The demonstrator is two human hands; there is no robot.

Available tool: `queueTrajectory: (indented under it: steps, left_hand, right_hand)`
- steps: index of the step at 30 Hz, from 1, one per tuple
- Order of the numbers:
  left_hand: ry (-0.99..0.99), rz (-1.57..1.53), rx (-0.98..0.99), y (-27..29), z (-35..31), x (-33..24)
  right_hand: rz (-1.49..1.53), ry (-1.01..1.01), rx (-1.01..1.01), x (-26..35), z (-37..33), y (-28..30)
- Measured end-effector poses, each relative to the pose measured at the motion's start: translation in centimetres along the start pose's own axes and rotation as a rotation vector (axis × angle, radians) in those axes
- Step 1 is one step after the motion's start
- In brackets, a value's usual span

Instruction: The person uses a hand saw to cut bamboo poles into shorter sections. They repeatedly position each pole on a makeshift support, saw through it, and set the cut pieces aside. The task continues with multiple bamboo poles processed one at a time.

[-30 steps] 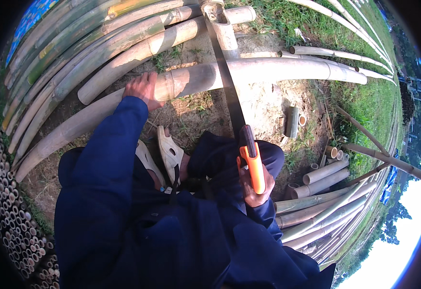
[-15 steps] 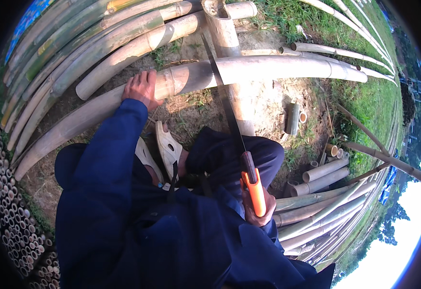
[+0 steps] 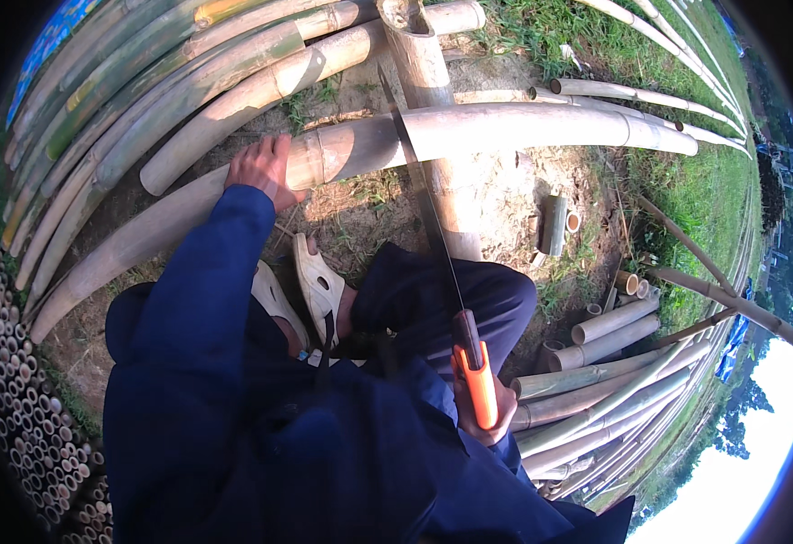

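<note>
A long pale bamboo pole (image 3: 523, 127) lies across a short upright bamboo support (image 3: 424, 63). My left hand (image 3: 262, 168) presses flat on the pole, left of the cut. My right hand (image 3: 483, 408) grips the orange handle of a hand saw (image 3: 428, 213). The saw blade runs up from the handle and its far end rests in the pole, just right of a node. My blue sleeves and dark trousers fill the lower middle. A pale sandal (image 3: 319, 286) on my foot sits on the dirt below the pole.
Several long bamboo poles (image 3: 143, 82) lie stacked at upper left. Stacked bamboo ends (image 3: 16, 399) show round openings at lower left. Short cut pieces (image 3: 555, 222) lie on the dirt at right, with more poles (image 3: 614, 381) and grass (image 3: 686, 181) beyond.
The saw has been drawn back toward me: my right hand and the orange handle moved down and right, while the left hand stayed on the pole.
</note>
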State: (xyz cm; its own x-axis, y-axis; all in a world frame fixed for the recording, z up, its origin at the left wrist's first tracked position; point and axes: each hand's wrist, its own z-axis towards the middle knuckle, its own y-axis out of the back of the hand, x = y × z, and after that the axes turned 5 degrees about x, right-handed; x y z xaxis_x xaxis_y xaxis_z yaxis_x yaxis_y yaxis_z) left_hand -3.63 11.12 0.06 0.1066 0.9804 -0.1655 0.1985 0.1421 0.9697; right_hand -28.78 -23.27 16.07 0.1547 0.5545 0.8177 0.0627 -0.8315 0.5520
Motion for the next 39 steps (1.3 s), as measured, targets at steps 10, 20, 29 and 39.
queueTrajectory:
  steps: [10, 20, 29, 39]
  left_hand:
    - [0.003, -0.019, 0.060, 0.4, 0.5, 0.8]
    - [0.018, -0.055, 0.138, 1.9, 1.9, 0.1]
    - [0.040, -0.045, 0.162, 1.8, 1.7, 0.5]
    - [0.044, -0.010, 0.169, 2.0, 1.5, 1.1]
  right_hand:
    - [0.169, -0.083, 0.158, -0.7, 6.5, -1.8]
    - [0.221, 0.179, -0.001, 0.2, 15.3, -5.6]
    - [-0.054, 0.024, 0.017, -0.5, 2.4, -0.1]
    - [0.068, 0.024, 0.058, -1.1, 6.4, -1.9]
